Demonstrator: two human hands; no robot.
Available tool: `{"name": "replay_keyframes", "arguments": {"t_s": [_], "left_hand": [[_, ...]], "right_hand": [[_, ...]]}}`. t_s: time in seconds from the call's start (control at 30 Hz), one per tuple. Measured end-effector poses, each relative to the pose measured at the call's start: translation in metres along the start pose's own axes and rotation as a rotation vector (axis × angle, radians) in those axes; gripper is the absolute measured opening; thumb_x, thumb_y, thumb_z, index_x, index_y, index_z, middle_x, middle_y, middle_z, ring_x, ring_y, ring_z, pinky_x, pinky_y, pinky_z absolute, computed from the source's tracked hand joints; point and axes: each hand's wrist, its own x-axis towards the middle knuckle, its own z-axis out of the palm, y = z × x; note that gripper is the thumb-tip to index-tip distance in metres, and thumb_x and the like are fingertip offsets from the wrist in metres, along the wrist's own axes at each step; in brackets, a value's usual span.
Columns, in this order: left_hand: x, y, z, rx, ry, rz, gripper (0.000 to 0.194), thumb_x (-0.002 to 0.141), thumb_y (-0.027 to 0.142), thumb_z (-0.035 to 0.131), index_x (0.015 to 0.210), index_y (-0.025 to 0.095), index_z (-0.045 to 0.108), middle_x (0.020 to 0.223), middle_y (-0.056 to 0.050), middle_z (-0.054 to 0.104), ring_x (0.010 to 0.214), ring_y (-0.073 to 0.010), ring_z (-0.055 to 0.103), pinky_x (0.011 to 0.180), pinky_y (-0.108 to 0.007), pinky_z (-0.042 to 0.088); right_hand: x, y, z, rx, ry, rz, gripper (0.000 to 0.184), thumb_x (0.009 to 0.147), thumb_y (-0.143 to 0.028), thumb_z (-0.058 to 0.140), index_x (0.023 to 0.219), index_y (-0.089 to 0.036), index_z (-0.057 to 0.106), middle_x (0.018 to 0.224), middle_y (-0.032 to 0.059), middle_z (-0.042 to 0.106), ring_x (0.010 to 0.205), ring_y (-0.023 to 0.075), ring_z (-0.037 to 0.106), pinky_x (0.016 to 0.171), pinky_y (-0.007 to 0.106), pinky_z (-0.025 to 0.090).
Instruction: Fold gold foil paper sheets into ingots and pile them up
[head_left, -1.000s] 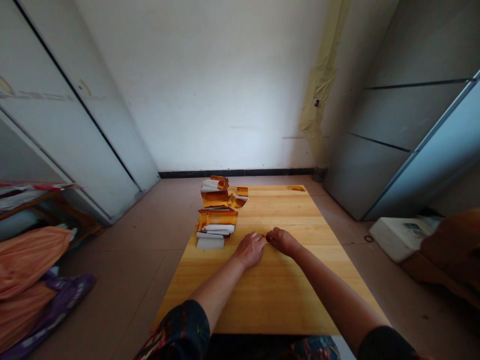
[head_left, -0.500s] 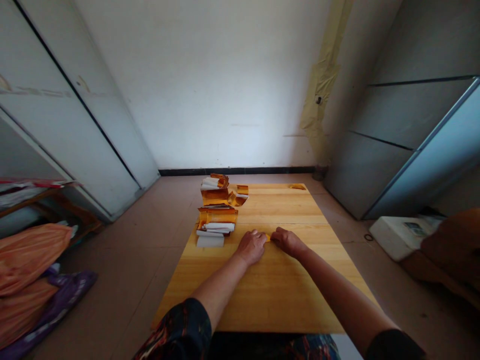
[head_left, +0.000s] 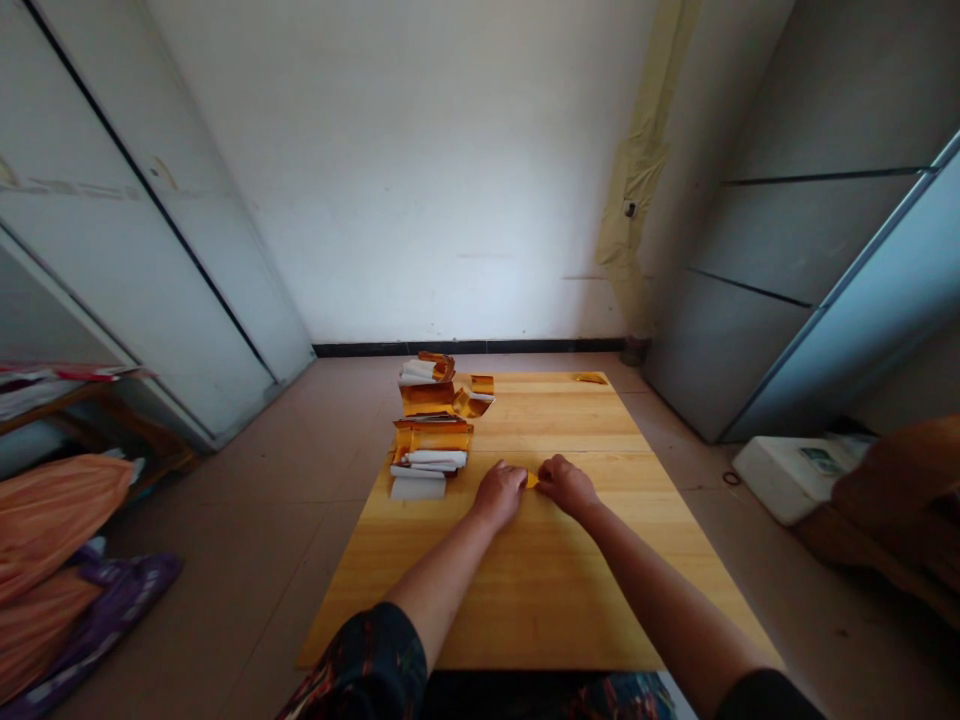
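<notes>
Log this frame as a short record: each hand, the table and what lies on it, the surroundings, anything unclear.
Left hand: left hand, fingers closed on one end of a small amber piece
Right hand: right hand, fingers closed on its other end
Surface: wooden table
Table, left side: nearer pile and farther pile, both amber and white sheets
Table, far right corner: amber scrap
Right of table: white box
Far left: orange bundle
Unclear: the small piece's full shape, partly covered by fingers

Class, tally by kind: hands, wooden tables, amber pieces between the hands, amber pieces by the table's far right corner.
Hands (left hand, right hand): 2
Wooden table: 1
Amber piece between hands: 1
Corner amber piece: 1
Total: 5
</notes>
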Motion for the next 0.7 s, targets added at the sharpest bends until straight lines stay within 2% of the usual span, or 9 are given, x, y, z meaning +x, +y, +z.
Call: {"name": "replay_keyframes", "arguments": {"t_s": [0.2, 0.37, 0.47, 0.57, 0.7], "left_hand": [[-0.001, -0.002, 0.005, -0.141, 0.084, -0.096, 0.022, 0.071, 0.000, 0.052, 0.082, 0.017, 0.063, 0.086, -0.004, 0.066, 0.086, -0.0163, 0.055, 0.077, -0.026, 0.041], [-0.003, -0.001, 0.002, -0.044, 0.141, -0.214, 0.036, 0.069, 0.006, 0.058, 0.104, 0.015, 0.061, 0.101, -0.008, 0.063, 0.099, -0.0205, 0.051, 0.088, -0.030, 0.040], [-0.002, 0.001, -0.002, 0.008, 0.113, -0.305, 0.041, 0.069, 0.013, 0.062, 0.110, 0.014, 0.059, 0.105, -0.011, 0.061, 0.102, -0.0230, 0.051, 0.090, -0.032, 0.040], [-0.002, 0.002, -0.004, -0.003, 0.079, -0.348, 0.030, 0.070, 0.011, 0.059, 0.100, 0.016, 0.063, 0.099, -0.008, 0.063, 0.096, -0.0210, 0.054, 0.086, -0.029, 0.041], [-0.005, 0.001, -0.001, -0.045, 0.114, -0.304, 0.022, 0.069, 0.003, 0.053, 0.080, 0.018, 0.064, 0.083, -0.004, 0.062, 0.086, -0.0177, 0.055, 0.077, -0.026, 0.041]], "right_hand": [[0.006, -0.014, -0.005, -0.024, -0.081, 0.097, 0.014, 0.073, -0.017, 0.060, 0.087, -0.020, 0.065, 0.096, 0.0060, 0.065, 0.085, 0.0157, 0.059, 0.062, 0.022, 0.034], [0.013, -0.013, -0.005, -0.012, -0.104, 0.119, 0.013, 0.069, -0.020, 0.065, 0.083, -0.019, 0.066, 0.091, 0.0057, 0.067, 0.084, 0.0164, 0.059, 0.061, 0.022, 0.034], [0.012, -0.012, -0.005, 0.002, -0.102, 0.132, 0.013, 0.070, -0.023, 0.064, 0.083, -0.020, 0.065, 0.092, 0.0050, 0.067, 0.082, 0.0162, 0.059, 0.059, 0.022, 0.033], [0.007, -0.012, -0.004, 0.036, -0.078, 0.139, 0.011, 0.071, -0.021, 0.062, 0.081, -0.021, 0.064, 0.090, 0.0033, 0.066, 0.081, 0.0149, 0.058, 0.059, 0.022, 0.032], [-0.001, -0.010, 0.000, 0.042, 0.003, 0.114, 0.008, 0.073, -0.021, 0.059, 0.080, -0.021, 0.063, 0.091, 0.0019, 0.064, 0.079, 0.0132, 0.057, 0.058, 0.021, 0.030]]}}
